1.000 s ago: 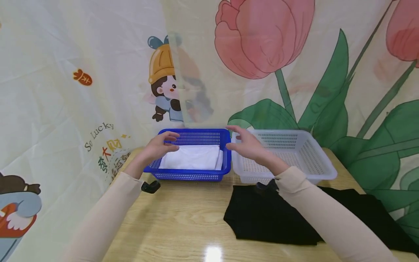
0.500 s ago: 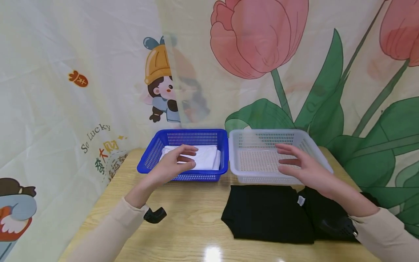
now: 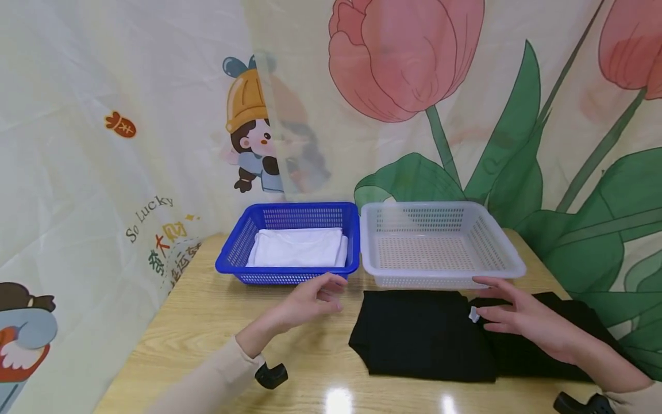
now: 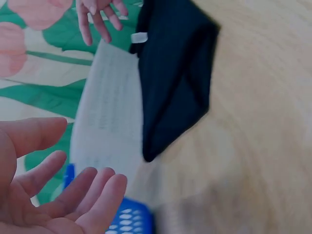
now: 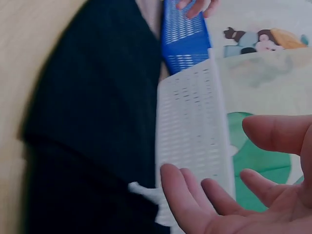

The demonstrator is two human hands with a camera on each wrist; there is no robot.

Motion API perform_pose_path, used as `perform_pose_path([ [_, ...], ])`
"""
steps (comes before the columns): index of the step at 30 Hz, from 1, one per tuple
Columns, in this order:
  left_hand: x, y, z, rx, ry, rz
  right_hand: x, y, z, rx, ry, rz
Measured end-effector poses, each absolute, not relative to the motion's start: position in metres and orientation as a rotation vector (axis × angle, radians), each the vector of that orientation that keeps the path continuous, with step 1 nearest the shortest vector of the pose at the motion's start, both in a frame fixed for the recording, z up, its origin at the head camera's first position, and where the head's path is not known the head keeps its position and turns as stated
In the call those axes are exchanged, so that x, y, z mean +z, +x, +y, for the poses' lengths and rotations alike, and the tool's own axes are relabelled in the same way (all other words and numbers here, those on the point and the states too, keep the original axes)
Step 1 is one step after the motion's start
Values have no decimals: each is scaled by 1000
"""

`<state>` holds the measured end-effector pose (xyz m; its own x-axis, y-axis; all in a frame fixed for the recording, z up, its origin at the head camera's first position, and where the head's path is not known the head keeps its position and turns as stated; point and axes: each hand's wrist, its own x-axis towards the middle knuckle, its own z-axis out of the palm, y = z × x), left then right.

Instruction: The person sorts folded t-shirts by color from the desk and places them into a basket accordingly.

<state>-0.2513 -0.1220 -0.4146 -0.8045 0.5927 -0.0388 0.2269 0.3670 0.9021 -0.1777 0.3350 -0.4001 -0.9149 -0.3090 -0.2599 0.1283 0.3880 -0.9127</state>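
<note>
Left hand (image 3: 310, 299) held above the wooden table (image 3: 207, 322), just in front of the blue basket (image 3: 289, 218); fingers loosely spread and relaxed, gripping nothing, palm turned toward the right. Confirmed in the left wrist view: open palm, fingers extended, nothing between them. Forearm in a beige sleeve (image 3: 207, 379), angled in from the lower left.

Right hand (image 3: 522, 319) poised over the black garment (image 3: 424, 339), fingers straight and slightly parted, grasping nothing; fingertips close to the small white tag (image 3: 473, 314) on the garment, contact not determinable. Right wrist view shows the same relaxed, empty palm.

Black garment lying flat and folded on the table, directly in front of the white basket (image 3: 439, 213), its left edge just right of the left hand. Folded white cloth (image 3: 297, 248) inside the blue basket. The two baskets side by side, rims touching or nearly so, against the backdrop.

Writing: "So Lucky" legible on the printed backdrop (image 3: 103, 115) at left, with coloured Chinese characters below it, too small to read reliably. Tag on the garment too small to read.
</note>
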Motion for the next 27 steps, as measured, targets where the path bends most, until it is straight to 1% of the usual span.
perform_pose_path([
  [7, -435, -253, -112, 1367, 638, 2171, -421, -178, 341, -1521, -54, 2105],
  [14, -449, -253, -102, 1397, 582, 2073, -425, -183, 336, -1462, -5, 2107],
  [21, -455, -254, -97, 1415, 521, 2010, -428, -185, 324, -1424, -26, 2101],
  [27, -453, -255, -93, 1388, 511, 2037, -435, -185, 320, -1485, -13, 2038],
])
